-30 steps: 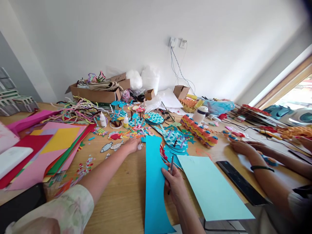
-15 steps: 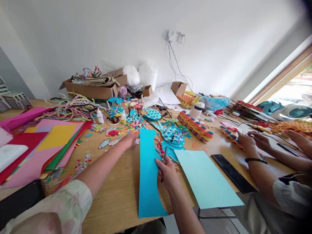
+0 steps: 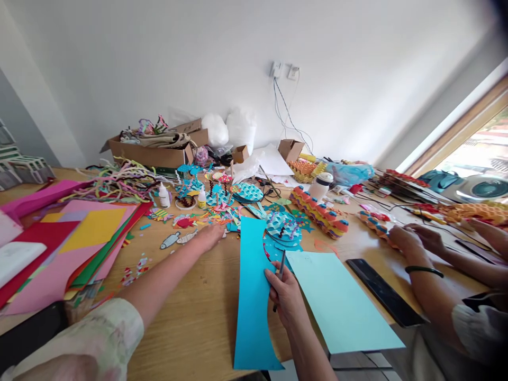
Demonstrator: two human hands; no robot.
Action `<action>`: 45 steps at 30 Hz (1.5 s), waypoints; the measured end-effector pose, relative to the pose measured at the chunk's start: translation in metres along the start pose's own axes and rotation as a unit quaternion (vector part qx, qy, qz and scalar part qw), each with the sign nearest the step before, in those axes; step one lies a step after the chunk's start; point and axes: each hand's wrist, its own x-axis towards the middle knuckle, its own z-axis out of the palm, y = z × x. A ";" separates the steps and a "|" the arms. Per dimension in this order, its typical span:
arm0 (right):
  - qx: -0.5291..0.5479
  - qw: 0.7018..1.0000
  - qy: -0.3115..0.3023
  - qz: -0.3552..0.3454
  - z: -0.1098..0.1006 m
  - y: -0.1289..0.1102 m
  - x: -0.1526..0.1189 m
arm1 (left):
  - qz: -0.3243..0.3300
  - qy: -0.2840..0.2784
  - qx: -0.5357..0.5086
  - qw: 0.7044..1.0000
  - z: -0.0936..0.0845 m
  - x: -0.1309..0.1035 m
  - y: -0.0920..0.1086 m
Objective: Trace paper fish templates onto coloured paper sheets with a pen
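My right hand is closed, pinching the curved edge of a blue paper strip between thumb and fingers. A dark pencil or pen also sits in that hand, pointing up. The strip stands nearly straight up and down in view, its right side cut in a curve. Farther left, my left hand reaches to the small coloured paper cut-outs, back of the hand up. Its fingers look drawn together, and their tips are partly hidden. Fish cut-outs lie beside it.
A pale aqua sheet and a black phone lie at right. Another person's hands work there on an orange egg-carton piece. Glue bottles, coloured paper and blue turtle-like crafts cover the table.
My right hand has shifted slightly right and down in view, carrying the blue strip and pencil. The left hand stays by the cut-outs, lying a little lower in view.
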 end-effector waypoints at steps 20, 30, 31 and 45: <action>0.002 1.000 -0.006 -0.011 -0.004 0.003 -0.001 | -0.094 0.005 -0.027 0.995 -0.018 -0.011 -0.017; -0.010 1.000 0.002 -0.005 -0.001 0.004 -0.004 | -0.045 -0.010 0.005 0.999 -0.011 -0.027 0.000; -0.012 1.000 0.006 -0.004 -0.001 0.003 -0.004 | -0.044 -0.006 0.013 0.999 -0.009 -0.029 0.003; -0.034 0.999 -0.015 -0.003 0.012 0.005 0.002 | -0.063 0.054 0.039 0.996 -0.012 -0.066 -0.001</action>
